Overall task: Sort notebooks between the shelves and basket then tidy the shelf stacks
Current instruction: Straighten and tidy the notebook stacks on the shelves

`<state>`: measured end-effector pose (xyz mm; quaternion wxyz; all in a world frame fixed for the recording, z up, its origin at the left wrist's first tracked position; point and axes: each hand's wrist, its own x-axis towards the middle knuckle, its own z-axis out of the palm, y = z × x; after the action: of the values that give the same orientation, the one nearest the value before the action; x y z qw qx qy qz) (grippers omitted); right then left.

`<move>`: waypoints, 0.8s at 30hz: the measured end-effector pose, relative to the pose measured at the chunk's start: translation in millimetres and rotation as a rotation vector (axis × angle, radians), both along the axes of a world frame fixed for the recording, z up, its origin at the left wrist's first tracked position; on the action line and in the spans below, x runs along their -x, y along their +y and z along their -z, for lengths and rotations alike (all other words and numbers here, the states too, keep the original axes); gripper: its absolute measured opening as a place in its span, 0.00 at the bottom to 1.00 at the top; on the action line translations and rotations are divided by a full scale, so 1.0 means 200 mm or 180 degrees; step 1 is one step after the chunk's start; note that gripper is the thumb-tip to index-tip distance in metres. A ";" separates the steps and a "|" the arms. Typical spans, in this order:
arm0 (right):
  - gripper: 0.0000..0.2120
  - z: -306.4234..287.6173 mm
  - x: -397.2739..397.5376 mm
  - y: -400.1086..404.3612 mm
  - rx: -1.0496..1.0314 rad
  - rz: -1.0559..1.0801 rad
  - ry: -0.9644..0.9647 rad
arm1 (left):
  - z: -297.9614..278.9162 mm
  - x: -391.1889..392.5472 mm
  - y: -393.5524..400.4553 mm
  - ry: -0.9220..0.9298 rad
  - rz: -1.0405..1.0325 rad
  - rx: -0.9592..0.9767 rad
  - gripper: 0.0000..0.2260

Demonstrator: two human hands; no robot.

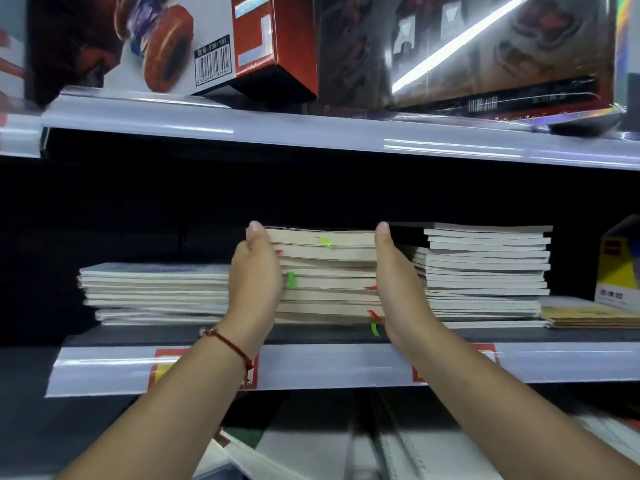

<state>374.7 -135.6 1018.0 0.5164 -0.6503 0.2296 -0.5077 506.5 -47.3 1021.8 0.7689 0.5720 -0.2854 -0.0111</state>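
Three stacks of notebooks lie on the middle shelf (311, 336). The middle stack (329, 275) has cream page edges with green and red ribbon tabs. My left hand (254, 275) presses flat against its left side, and my right hand (398, 275) presses against its right side, thumbs up at the top edge. The stack is squeezed between both palms. A lower left stack (156, 292) sits beside my left hand. A taller right stack (485, 268), topped by a dark cover, stands just behind my right hand. The fingers of both hands are hidden behind the stack.
Toy boxes (214, 43) fill the upper shelf. A few thin brown booklets (588, 317) and a yellow box (620, 268) sit at the far right of the middle shelf. Red and yellow price tags mark the shelf rail. More notebooks (311, 452) lie blurred on the shelf below.
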 end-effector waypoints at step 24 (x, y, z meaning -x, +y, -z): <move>0.28 0.02 0.17 -0.19 0.0857 -0.0218 0.1410 | 0.09 0.15 0.02 -0.3650 -0.1664 -0.1551 0.54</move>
<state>341.4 -172.6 1014.9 0.3792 -0.8158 0.2453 -0.3612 477.0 -43.0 1003.0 0.3221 0.6948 -0.4899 0.4166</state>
